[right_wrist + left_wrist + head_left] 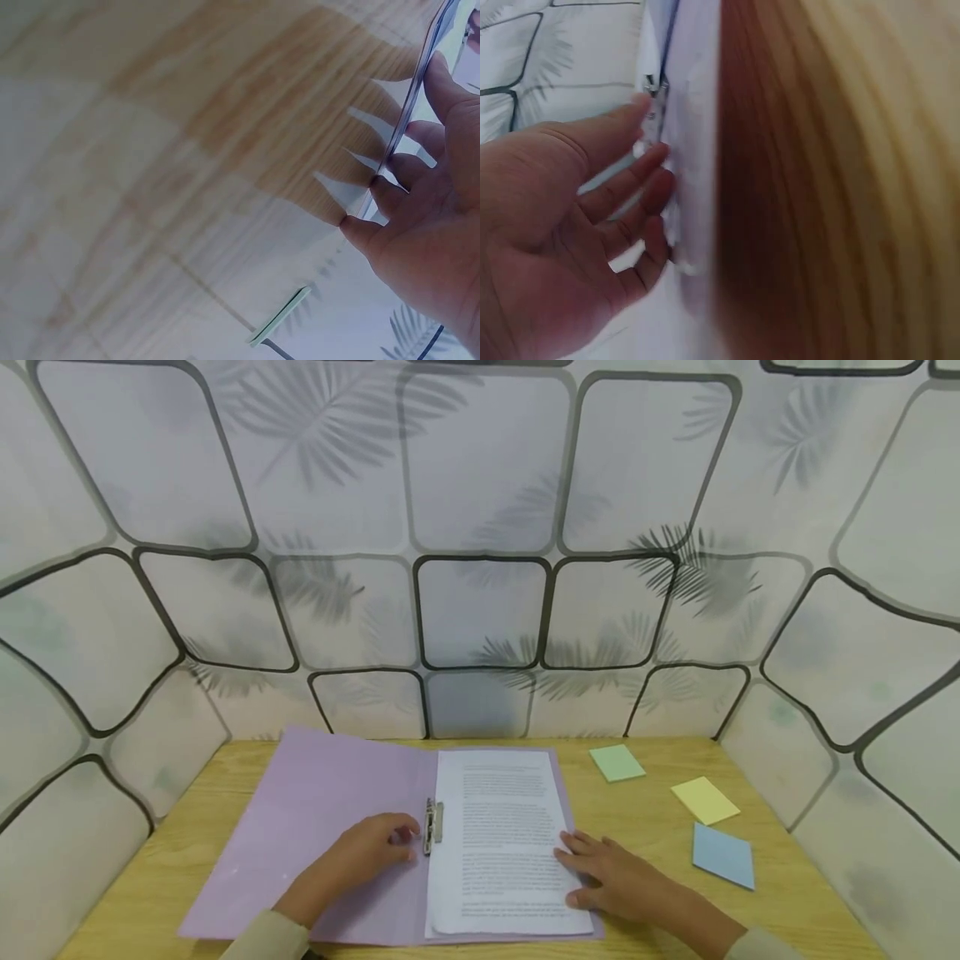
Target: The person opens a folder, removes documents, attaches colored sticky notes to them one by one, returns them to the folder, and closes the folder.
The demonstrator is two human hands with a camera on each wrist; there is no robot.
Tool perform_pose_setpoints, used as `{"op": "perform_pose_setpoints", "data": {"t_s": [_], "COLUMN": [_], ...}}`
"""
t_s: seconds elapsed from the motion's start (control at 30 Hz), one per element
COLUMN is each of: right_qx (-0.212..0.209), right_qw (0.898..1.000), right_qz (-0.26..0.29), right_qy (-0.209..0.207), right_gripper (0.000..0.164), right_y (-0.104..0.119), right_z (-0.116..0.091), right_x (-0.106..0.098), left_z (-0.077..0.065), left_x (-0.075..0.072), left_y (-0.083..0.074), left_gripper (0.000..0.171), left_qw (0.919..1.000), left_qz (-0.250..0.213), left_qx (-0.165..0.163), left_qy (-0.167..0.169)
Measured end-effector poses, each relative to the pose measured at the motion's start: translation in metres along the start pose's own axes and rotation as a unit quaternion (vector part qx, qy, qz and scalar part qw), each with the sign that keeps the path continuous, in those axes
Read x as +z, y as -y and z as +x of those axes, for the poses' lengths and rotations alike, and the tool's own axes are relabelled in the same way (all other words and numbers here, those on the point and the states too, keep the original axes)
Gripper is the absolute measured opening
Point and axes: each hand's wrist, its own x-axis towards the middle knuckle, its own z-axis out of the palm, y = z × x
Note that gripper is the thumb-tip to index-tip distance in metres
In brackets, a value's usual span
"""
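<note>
A purple folder (330,827) lies spread open on the wooden table, its left cover bare. On its right side sits printed paper (498,843), along whose left edge runs a metal lever clip (432,827). My left hand (360,860) hovers over the folder just left of the clip, fingers loosely bent and nothing between them. In the left wrist view the thumb of the left hand (577,217) overlaps the clip. My right hand (618,877) rests at the right edge of the paper and folder, fingers spread. The right wrist view shows the right hand's fingertips (391,196) along the folder's edge.
Right of the folder lie a green sticky-note pad (617,763), a yellow pad (705,800) and a blue pad (722,856). Patterned panels (480,610) enclose the wooden table (645,827) at the back and both sides.
</note>
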Motion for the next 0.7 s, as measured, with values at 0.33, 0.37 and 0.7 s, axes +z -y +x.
{"op": "perform_pose_setpoints", "data": {"t_s": [0.33,0.37,0.7], "right_qx": [0.001,0.002,-0.001], "right_qw": [1.000,1.000,1.000], "right_qz": [-0.005,-0.005,0.004], "right_qy": [0.001,0.003,-0.001], "right_gripper": [0.076,0.076,0.076], "right_y": [-0.002,-0.002,-0.002], "right_z": [0.002,0.002,0.002], "right_x": [0.002,0.002,0.003], "left_z": [0.017,0.017,0.017], "left_x": [0.006,0.006,0.008], "left_y": [0.001,0.001,0.003], "left_gripper": [0.035,0.035,0.027], "left_qw": [0.9995,0.9994,0.9991], "left_qz": [-0.019,-0.019,-0.037], "left_qx": [-0.026,-0.028,-0.015], "left_qy": [0.008,0.010,0.011]}}
